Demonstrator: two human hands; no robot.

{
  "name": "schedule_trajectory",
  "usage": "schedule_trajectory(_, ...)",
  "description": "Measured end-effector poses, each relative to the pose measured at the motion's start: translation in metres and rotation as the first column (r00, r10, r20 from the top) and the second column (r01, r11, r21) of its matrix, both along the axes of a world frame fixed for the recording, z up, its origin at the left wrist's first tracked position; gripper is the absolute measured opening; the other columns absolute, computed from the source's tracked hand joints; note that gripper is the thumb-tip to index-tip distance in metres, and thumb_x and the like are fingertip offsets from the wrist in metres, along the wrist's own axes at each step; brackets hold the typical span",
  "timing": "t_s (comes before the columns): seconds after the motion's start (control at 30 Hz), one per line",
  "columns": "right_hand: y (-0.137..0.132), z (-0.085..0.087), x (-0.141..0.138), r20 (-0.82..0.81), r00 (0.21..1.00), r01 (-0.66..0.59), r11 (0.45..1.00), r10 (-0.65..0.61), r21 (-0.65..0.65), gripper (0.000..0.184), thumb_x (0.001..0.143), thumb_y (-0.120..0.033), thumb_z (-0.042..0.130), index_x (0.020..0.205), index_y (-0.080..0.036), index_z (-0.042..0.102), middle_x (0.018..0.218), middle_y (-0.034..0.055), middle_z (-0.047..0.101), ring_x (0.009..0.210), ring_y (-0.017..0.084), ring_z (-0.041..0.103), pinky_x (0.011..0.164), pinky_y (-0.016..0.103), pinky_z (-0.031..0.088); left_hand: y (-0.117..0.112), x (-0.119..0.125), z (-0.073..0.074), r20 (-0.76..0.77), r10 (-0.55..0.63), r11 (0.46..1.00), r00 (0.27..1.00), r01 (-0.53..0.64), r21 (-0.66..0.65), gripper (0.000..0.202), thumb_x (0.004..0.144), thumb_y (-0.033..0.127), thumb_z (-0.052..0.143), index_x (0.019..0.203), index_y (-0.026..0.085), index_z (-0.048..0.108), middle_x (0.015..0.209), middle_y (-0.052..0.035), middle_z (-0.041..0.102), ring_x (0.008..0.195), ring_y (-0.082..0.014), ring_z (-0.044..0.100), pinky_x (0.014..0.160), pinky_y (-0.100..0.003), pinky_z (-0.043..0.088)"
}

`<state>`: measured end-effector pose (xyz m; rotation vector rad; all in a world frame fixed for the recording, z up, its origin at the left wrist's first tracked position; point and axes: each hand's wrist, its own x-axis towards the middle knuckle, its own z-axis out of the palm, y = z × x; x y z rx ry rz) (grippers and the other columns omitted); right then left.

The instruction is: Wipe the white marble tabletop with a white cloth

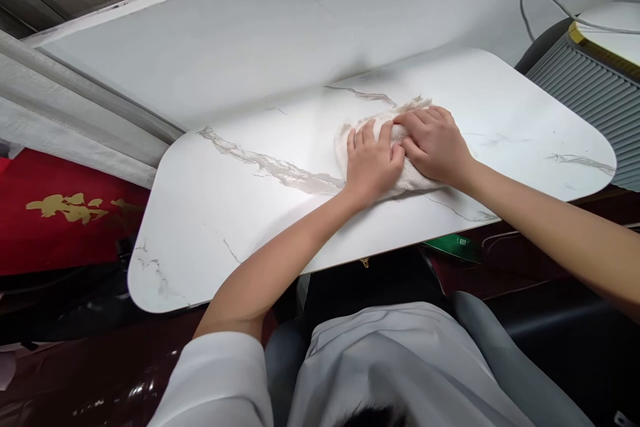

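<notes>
A white cloth point(414, 177) was gripped beneath the left hand point(373, 163) and right hand point(440, 145), between near and far edges of the tabletop point(280, 220)

So you're rocking a loose white top point(400, 353), with soft greyish folds bunching up all across the front. Your left sleeve point(220, 370) is running short, leaving the forearm point(285, 250) bare.
</notes>
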<state>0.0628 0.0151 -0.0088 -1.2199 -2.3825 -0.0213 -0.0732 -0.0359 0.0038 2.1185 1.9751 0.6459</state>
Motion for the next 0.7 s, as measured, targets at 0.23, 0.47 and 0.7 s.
schedule_trajectory(0.23, 0.034, -0.001, -0.016, -0.016, 0.997, 0.073, 0.997, -0.073, -0.003, 0.037, 0.094, -0.025, 0.033, 0.117, -0.018, 0.060, 0.116, 0.0119, 0.064, 0.113, 0.030, 0.054, 0.106, 0.049, 0.035, 0.041, -0.014, -0.004, 0.099, -0.011, 0.999, 0.995, 0.007, 0.039, 0.037, 0.100, 0.026, 0.043, 0.135, 0.028, 0.052, 0.148, -0.0055, 0.050, 0.146, -0.0226, 0.036, 0.125, -0.042, 0.015)
schedule_trajectory(0.47, 0.070, -0.008, -0.032, -0.052, 0.992, 0.118, 0.993, -0.119, -0.020, 0.039, 0.099, -0.032, 0.028, 0.118, -0.021, 0.060, 0.117, 0.0119, 0.064, 0.115, 0.032, 0.053, 0.107, 0.051, 0.032, 0.078, -0.028, -0.008, 0.116, -0.019, 0.996, 0.993, 0.008, 0.090, 0.034, 0.098, 0.022, 0.044, 0.129, 0.029, 0.056, 0.139, -0.0061, 0.057, 0.139, -0.0212, 0.044, 0.123, -0.041, 0.020)
schedule_trajectory(0.7, 0.104, -0.006, -0.042, -0.035, 0.995, 0.091, 0.995, -0.092, -0.027, 0.037, 0.097, -0.036, 0.031, 0.118, -0.026, 0.059, 0.119, 0.0107, 0.065, 0.117, 0.033, 0.053, 0.104, 0.052, 0.035, 0.110, -0.039, -0.011, 0.132, 0.008, 0.992, 0.991, -0.024, 0.120, 0.033, 0.094, 0.018, 0.047, 0.123, 0.030, 0.059, 0.131, -0.0051, 0.060, 0.135, -0.0227, 0.048, 0.121, -0.042, 0.025)
